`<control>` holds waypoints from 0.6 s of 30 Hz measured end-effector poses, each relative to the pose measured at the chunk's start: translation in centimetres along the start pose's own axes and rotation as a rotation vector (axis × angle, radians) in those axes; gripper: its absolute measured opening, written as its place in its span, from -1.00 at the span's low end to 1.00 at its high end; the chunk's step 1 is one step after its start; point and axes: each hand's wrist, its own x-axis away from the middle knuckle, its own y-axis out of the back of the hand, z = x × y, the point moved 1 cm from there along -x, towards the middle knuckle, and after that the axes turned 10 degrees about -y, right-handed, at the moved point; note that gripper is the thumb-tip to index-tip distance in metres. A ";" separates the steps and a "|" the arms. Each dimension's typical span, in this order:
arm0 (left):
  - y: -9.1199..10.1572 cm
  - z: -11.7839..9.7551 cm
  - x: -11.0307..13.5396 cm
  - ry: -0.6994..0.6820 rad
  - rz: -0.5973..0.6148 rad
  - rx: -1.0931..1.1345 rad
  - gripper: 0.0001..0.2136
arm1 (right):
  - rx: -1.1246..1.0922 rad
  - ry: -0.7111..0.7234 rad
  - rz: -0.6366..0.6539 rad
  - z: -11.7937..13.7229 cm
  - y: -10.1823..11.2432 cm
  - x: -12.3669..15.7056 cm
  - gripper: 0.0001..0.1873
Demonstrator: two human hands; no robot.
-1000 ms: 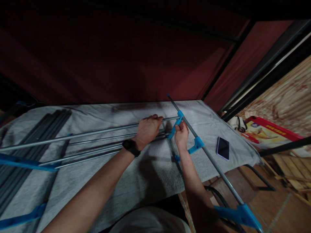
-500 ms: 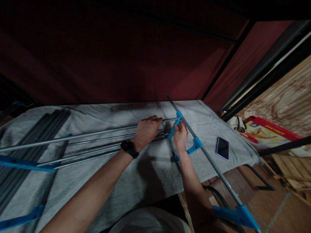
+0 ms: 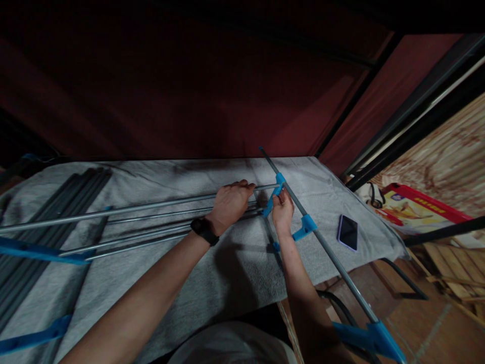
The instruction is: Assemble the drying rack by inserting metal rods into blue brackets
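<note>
Grey cloth (image 3: 189, 293) lies under tubes (image 3: 136, 208) and 2 hands (image 3: 232, 203), red panel (image 3: 212, 116) behind.

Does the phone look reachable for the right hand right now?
Probably, but not straight across: the phone lies uncovered on the cloth, yet the long pole runs between it and the right hand, which grips a blue bracket.

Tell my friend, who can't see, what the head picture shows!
Left hand clasps a long silver metal tube; right hand holds a blue plastic bracket near the tube's end. Dark grey bars and a purple-edged phone lie on grey cloth.
</note>
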 end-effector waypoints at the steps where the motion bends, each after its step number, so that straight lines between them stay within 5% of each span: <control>1: 0.0 0.0 0.0 -0.002 -0.002 -0.001 -0.68 | 0.022 0.001 -0.015 0.0 0.0 0.0 -0.55; 13: -0.6 0.2 -0.1 -0.033 -0.036 -0.017 -0.70 | 0.187 0.016 -0.012 0.8 0.2 0.2 -0.50; 18: -0.5 -0.5 1.2 -0.169 -0.229 -0.093 -0.61 | 0.273 -0.013 -0.005 0.5 0.3 0.8 -0.37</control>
